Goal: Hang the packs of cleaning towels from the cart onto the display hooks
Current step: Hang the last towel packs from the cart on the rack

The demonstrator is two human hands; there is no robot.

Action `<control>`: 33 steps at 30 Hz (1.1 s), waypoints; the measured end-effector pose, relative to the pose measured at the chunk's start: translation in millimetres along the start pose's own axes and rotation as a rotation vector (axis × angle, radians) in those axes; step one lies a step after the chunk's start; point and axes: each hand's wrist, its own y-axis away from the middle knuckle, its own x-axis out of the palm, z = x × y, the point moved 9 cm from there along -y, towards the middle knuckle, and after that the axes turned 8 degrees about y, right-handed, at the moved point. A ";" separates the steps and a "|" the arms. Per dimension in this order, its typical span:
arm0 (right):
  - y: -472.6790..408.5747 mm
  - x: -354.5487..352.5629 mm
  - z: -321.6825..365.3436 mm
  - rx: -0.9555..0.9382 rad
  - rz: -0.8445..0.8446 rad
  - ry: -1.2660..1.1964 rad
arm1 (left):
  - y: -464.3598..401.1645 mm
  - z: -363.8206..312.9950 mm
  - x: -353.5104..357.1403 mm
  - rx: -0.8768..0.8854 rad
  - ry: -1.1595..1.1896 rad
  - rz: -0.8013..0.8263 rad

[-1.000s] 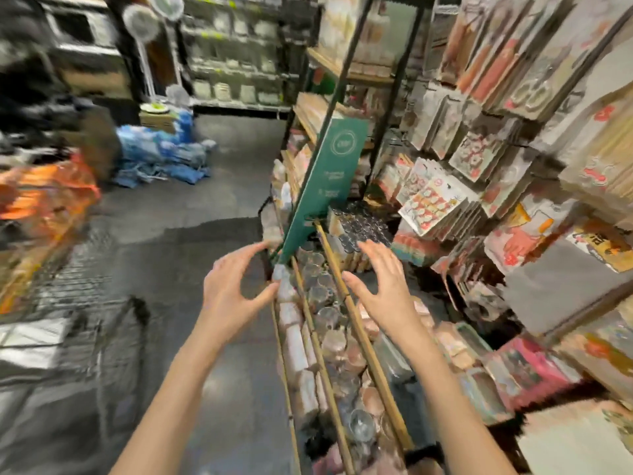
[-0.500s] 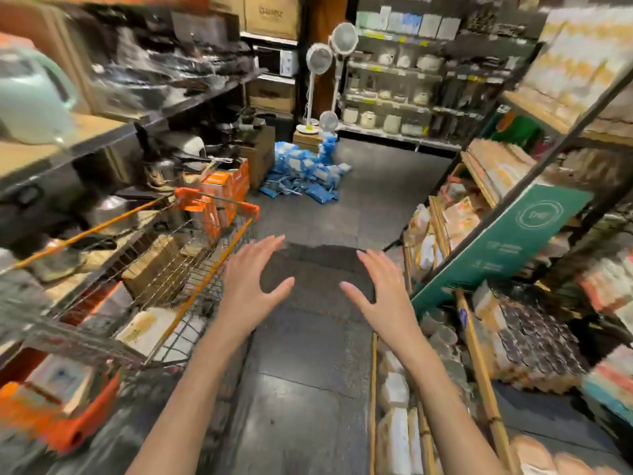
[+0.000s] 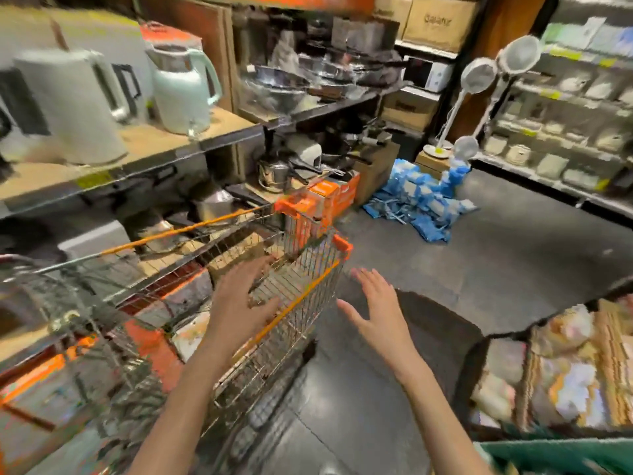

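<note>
Reaching: both hands are held out with fingers spread and nothing in them, and the view is smeared by motion.
Left hand (image 3: 239,296): released, fingers straight, hovering over the rim of the cart (image 3: 301,296); I cannot tell whether it touches the wire.
Right hand (image 3: 376,310): released too, palm turned inward, over the dark floor (image 3: 479,262) just beside the cart's orange-trimmed corner.
Towel packs (image 3: 191,334): the pale flat packs low in the cart's basket are probably these; blur hides any print, so that is a guess.
Display hooks: not in view at this moment.
Handling: such packs should be light, soft and floppy, with a slick plastic wrap that may slide in the fingers; not fragile.
Where to hold: judging from the task, pinch each pack near its top edge, where a hang hole would sit, so it hangs straight and is ready to thread on a hook.
Risk: the wire sides of the cart could snag a wrapper on the way out.
Nearby: kettles (image 3: 181,87) on the shelf behind the cart, and blue bundles (image 3: 418,200) piled on the floor farther off.
</note>
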 end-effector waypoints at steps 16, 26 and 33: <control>-192.4 181.1 77.4 -0.557 0.465 -0.037 | -15.5 149.7 -37.5 -0.508 -0.280 -0.357; -226.3 336.5 115.9 -0.628 0.671 -0.006 | -41.4 270.7 -16.9 -0.694 -0.208 -0.359; -239.5 460.9 108.5 -0.572 0.918 -0.024 | -42.0 364.3 24.4 -0.800 -0.184 -0.387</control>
